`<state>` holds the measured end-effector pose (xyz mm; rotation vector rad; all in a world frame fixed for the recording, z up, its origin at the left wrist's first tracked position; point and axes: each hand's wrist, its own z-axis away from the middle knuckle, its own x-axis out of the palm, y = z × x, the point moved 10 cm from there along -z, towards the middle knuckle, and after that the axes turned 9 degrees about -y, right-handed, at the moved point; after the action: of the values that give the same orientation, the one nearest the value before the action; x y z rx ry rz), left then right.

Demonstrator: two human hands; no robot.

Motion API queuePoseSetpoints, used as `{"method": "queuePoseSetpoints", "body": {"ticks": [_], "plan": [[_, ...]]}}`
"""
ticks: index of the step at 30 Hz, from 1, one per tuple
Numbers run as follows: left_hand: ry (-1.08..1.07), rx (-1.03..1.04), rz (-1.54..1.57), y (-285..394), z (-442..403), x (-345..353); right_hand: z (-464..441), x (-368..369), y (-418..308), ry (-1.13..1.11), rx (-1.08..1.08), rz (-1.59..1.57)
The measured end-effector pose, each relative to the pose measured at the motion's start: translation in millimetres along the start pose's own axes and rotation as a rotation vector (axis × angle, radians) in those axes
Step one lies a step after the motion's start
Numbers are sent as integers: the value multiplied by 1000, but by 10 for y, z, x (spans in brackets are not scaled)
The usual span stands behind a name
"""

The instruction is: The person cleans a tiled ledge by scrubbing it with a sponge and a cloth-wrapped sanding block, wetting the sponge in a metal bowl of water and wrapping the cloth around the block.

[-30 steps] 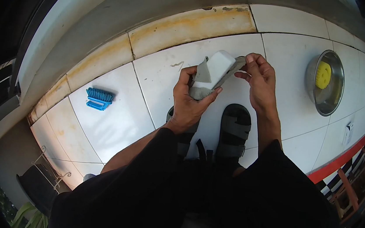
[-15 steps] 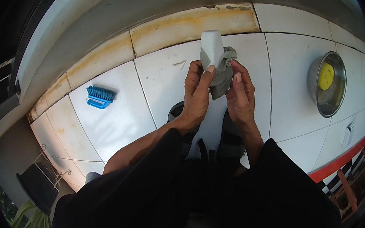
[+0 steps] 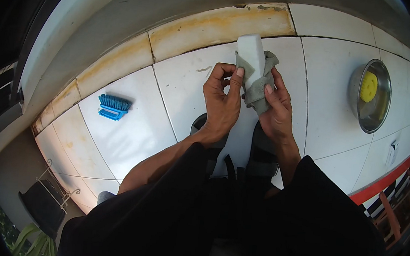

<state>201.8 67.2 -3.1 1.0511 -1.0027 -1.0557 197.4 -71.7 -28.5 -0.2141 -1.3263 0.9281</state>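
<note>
A white, smooth-sided block (image 3: pixel 250 52) is partly wrapped in a grey-green cloth (image 3: pixel 258 90) and held up over the tiles in front of me. Its upper end sticks out of the cloth. My right hand (image 3: pixel 280 110) is closed around the cloth and the block's lower part, thumb on the near side. At the cloth's left edge, my left hand (image 3: pixel 221 97) pinches a raised corner between thumb and forefinger. The block's lower end is hidden by the cloth, so its exact kind does not show.
On the white tiled floor (image 3: pixel 169 85) at left lies a blue scrubbing brush (image 3: pixel 113 108), bristles away from me. A metal bowl (image 3: pixel 382 115) with a yellow sponge (image 3: pixel 369 86) stands at right. A low wall (image 3: pixel 191 10) runs along the far side. A potted plant (image 3: pixel 42 206) is at lower left.
The block and cloth have moved slightly right. My right hand now grips the bundle, while my left hand has shifted from holding the block to pinching the cloth's edge.
</note>
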Motion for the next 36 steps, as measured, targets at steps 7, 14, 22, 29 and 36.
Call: {"method": "queuePoseSetpoints", "body": {"ticks": [7,14,22,29,36], "plan": [[-18,-169,344,-256,-18,60,6,15,89,-84,12,-223],[67,-137,59,-146,58,-50,63,-22,-37,35,-95,-20],[17,288,-425,401,57,-5,78,24,-126,60,-121,28],[6,396,-495,536,58,32,98,60,-127,67,-160,95],[-7,374,-519,539,14,13,114,24,-124,97,-175,186]]}}
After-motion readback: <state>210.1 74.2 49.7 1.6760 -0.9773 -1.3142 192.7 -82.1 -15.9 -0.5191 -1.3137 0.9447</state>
